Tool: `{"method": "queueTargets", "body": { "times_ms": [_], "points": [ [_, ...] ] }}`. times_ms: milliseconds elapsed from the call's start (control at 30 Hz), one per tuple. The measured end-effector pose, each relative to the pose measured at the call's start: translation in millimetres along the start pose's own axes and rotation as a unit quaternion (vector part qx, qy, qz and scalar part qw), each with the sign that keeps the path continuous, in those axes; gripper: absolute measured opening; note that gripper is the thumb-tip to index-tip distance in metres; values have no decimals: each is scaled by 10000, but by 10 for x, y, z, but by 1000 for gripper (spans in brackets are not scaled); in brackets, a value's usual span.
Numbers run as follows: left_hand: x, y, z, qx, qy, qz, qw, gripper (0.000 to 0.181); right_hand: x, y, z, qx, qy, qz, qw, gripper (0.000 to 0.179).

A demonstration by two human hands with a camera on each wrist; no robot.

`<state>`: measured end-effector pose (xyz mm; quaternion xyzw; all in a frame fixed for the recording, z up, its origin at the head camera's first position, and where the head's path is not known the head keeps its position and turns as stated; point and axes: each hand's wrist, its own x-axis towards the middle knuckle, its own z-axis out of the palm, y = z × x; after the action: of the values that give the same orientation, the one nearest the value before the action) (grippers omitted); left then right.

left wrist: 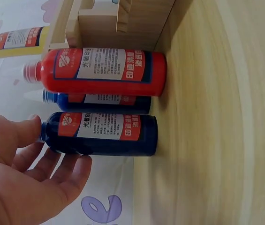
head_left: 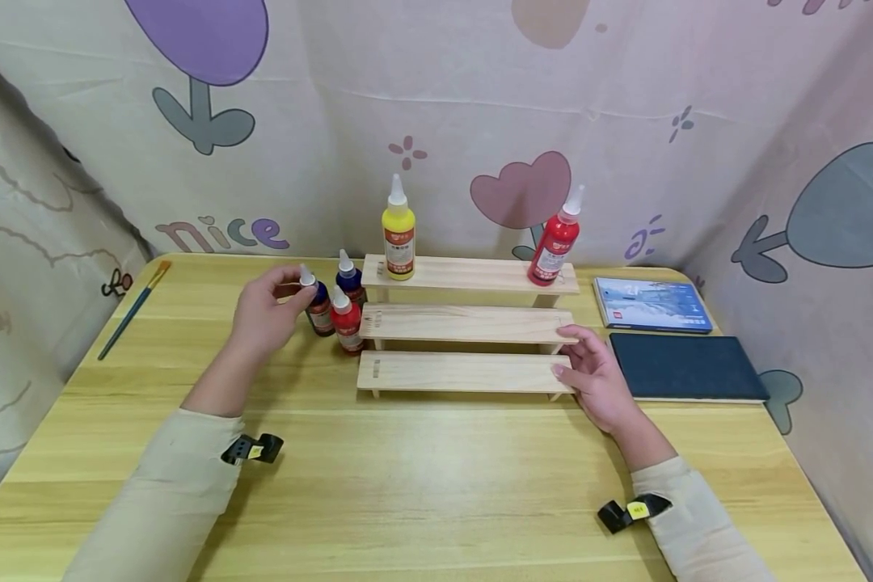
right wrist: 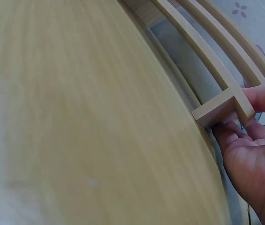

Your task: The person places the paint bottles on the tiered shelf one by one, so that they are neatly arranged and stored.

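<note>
My left hand (head_left: 265,311) is at a dark blue bottle (left wrist: 104,133) with a white nozzle cap, thumb at its neck and fingers curled along its side. Beside it stand a red bottle (head_left: 347,327) and a second blue bottle (head_left: 350,281), both upright at the left end of a three-tier wooden rack (head_left: 466,323). On the rack's top tier are a yellow bottle (head_left: 399,234) at the left and another red bottle (head_left: 555,242), tilted, at the right. With thumb and fingers, my right hand (head_left: 596,380) grips the rack's right end at the lower tiers.
A paintbrush (head_left: 137,307) lies at the table's left edge. Right of the rack are a blue-and-white box (head_left: 652,304) and a dark notebook (head_left: 687,366). A printed curtain (head_left: 436,105) hangs behind the wooden table (head_left: 436,485).
</note>
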<state>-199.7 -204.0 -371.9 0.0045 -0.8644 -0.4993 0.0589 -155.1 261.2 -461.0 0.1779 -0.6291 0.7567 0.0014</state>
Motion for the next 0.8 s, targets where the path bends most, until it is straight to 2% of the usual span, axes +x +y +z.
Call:
{"method": "queueTargets", "body": {
  "times_ms": [233,467,667,800],
  "points": [
    [-8,-54,-42,-71,-204,62,9997,43,-2,-7,-2,-39,1,34,10000,55],
    [-8,-124,-57,-136,-290,-228,9992,50,7,-16,1,-95,-12,53,9999,55],
    [-8,-135,-45,-178,-197,-184,9995,48,5,-12,-5,-99,45,61,9999,55],
    [-20,-151,-53,-381,-34,-223,9990,44,-1,-11,-7,-94,45,63,9999,55]
  ]
}}
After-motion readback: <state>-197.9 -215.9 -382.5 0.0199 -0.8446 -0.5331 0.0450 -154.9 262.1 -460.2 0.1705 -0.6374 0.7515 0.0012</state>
